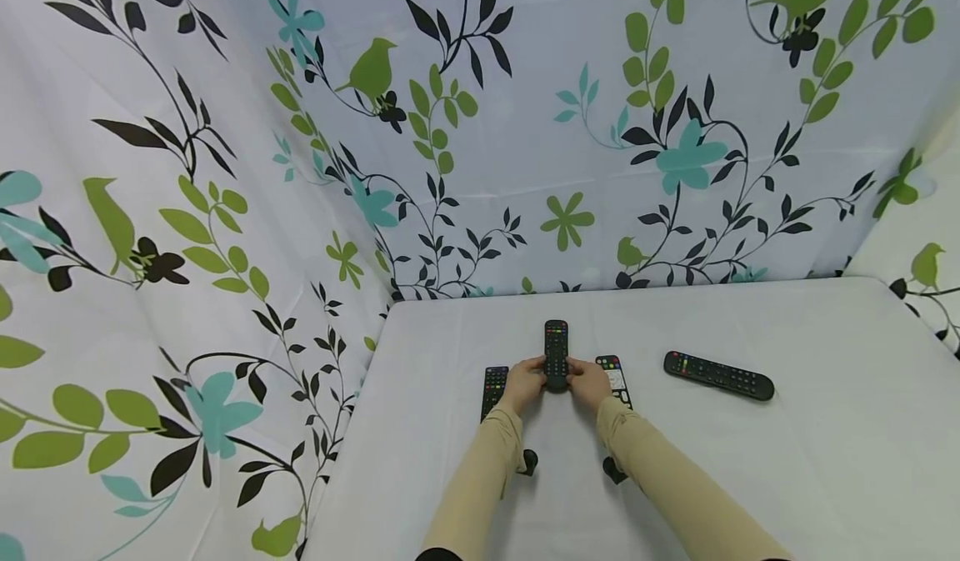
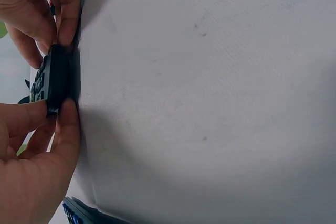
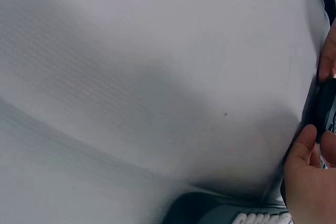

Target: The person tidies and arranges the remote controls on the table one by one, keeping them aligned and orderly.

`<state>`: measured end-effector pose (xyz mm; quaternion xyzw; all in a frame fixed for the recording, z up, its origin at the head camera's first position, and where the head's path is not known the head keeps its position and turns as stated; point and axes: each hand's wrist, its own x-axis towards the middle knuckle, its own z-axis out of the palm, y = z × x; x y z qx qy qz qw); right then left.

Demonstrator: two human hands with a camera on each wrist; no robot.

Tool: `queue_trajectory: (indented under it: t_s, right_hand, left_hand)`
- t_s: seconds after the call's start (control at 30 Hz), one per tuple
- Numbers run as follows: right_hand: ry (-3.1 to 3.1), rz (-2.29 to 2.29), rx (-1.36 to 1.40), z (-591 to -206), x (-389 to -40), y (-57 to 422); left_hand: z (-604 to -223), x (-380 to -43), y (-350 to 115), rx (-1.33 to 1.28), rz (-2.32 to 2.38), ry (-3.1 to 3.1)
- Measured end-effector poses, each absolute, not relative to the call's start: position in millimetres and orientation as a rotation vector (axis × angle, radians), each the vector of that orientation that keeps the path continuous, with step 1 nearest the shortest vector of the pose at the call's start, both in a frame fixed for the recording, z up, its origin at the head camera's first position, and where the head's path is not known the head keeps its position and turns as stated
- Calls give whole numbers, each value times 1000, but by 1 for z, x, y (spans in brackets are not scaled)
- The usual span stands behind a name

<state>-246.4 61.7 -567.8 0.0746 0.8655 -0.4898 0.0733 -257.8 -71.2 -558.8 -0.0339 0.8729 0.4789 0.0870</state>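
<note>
Arms (image 1: 480, 473) (image 1: 675, 461) outstretched forward, remote (image 1: 556, 351) pinched by both grips (image 1: 523, 384) (image 1: 590, 383)

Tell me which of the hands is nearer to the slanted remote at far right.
Right. The right hand holds the right side of the middle remote; the slanted remote lies apart, farther right. The left hand holds the left side, farther away.

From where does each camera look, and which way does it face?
Head: worn on the head, facing forward and down; the white table, patterned curtain, left hand, right hand and sleeves show.
Left wrist: worn there, facing the held remote and table; both hands show partly.
Right wrist: worn there, facing mostly the table; both hands show at the right edge.
Both wrist views share the held remote.
</note>
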Motion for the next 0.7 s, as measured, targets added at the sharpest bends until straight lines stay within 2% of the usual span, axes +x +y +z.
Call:
queue_trajectory:
  t_s: [0.7]
  right_hand:
    - [2675,-1425,178,-570,-211,59]
  left_hand:
    - [-562,-225,-76,-162,1457,2612]
